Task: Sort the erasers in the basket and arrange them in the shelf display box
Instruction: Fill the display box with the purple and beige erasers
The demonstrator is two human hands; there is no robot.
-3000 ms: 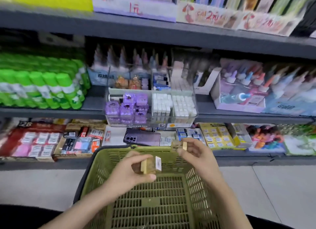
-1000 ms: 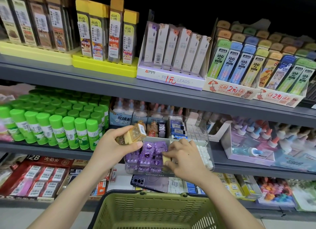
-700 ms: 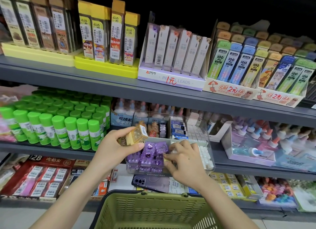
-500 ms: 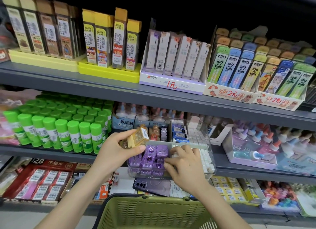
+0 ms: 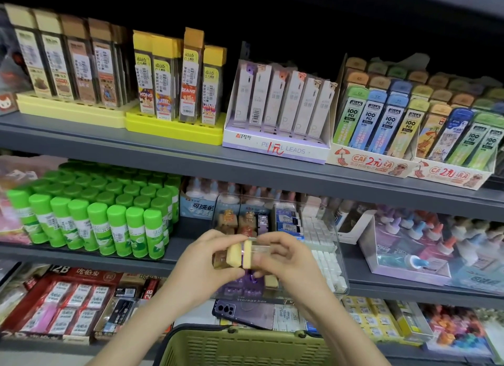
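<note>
Holding two cased erasers pressed together above the front edge of the clear storage box (image 5: pixel 252 300) on the middle shelf. Left hand (image 5: pixel 199 267) fingers wrap the yellow-ended eraser (image 5: pixel 232 256); right hand (image 5: pixel 286 262) pinches the second eraser (image 5: pixel 252 252). Judged light, stiff, slick plastic: take by the flat sides. Green basket (image 5: pixel 245 334) is below.

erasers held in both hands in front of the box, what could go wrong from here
1. The left hand and right hand pinch the erasers in mid-air; a slip could drop one among the purple erasers or into the basket below.
2. The box sits at the front edge of the shelf; a hard push while placing might shift or tip it.
</note>
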